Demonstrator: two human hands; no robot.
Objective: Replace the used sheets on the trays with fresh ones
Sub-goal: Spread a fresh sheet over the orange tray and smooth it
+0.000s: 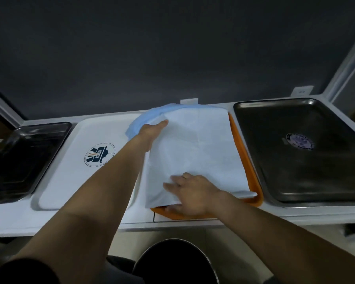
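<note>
On sheet point(195, 144), both hands outstretched

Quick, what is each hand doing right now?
Left hand: closed on the far edge of the white sheet.
Right hand: open, spread flat on the sheet's near edge over the orange tray.

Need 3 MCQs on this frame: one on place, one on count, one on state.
1. Where does the orange tray sit?
A. Between the white tray and the steel tray on the right
B. Left of the black tray
C. On the floor

2. How many trays are on the counter?
A. Two
B. Four
C. Six

3. What is the white sheet doing?
A. Rolled up
B. Spread over the orange tray, both hands on it
C. Folded on the steel tray

A: white tray left of it, steel tray right.
B: black, white, orange, steel.
B: left hand at its far corner, right hand at its near edge.
</note>
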